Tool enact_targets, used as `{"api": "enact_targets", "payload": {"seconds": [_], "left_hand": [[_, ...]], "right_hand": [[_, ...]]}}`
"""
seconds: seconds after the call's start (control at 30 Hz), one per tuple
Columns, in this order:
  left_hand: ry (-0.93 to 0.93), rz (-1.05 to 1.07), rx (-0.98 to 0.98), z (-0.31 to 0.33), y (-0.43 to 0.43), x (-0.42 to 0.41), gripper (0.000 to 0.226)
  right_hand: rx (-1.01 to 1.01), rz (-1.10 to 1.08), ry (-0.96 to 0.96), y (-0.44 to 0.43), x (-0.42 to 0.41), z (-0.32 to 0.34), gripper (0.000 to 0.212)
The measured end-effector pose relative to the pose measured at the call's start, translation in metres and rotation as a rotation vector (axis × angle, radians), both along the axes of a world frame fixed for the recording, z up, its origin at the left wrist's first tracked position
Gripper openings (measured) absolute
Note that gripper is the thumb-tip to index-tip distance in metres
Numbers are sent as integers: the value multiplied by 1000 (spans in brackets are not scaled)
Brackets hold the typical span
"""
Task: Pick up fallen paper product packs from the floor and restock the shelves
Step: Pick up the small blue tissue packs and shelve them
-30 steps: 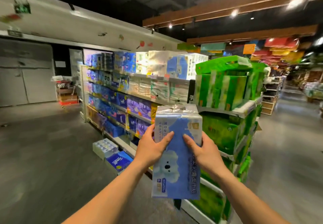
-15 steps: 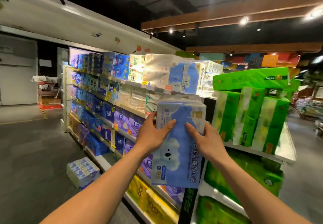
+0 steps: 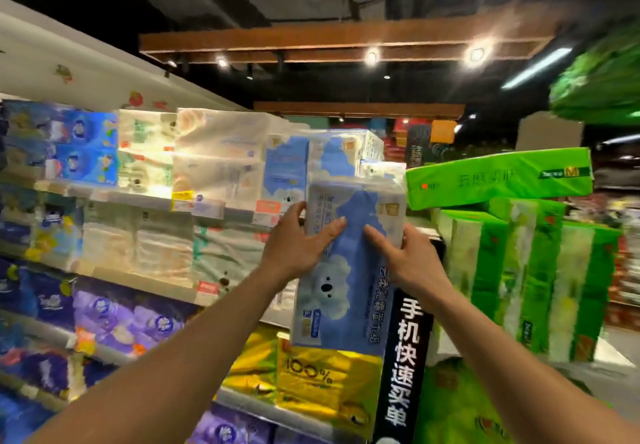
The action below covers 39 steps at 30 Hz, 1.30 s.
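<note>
In the last 1 second the blue koala tissue pack (image 3: 346,270) got lifted, left hand (image 3: 298,246) and right hand (image 3: 410,260) both gripping its upper sides, up beside the matching koala packs (image 3: 287,166) at 11 o'clock on the top shelf (image 3: 145,197), so shelving looks imminent.

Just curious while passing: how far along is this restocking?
Done: one blue koala pack is off the floor. In hand: left hand and right hand hold it up near matching packs on the top shelf. Left: setting it down; the floor is out of view, so other packs are unknown.
</note>
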<state>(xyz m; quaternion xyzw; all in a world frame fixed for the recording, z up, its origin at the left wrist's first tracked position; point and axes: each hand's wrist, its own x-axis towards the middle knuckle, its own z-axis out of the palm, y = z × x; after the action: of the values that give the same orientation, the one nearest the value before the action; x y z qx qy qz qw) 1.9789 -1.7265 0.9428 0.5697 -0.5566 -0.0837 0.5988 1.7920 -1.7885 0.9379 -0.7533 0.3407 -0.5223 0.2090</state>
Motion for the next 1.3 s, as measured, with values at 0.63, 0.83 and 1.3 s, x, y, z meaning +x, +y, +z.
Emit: {"api": "enact_targets", "payload": {"seconds": [0.63, 0.83, 1.3], "left_hand": [[-19, -285, -182, 148, -243, 64, 67], [-79, -387, -205, 166, -295, 71, 71], [-221, -430, -289, 167, -342, 60, 87]], "right_hand": [[-96, -192, -6, -174, 49, 158, 14], [-88, -236, 4, -208, 57, 176, 11], [-108, -499, 130, -218, 50, 193, 18]]}}
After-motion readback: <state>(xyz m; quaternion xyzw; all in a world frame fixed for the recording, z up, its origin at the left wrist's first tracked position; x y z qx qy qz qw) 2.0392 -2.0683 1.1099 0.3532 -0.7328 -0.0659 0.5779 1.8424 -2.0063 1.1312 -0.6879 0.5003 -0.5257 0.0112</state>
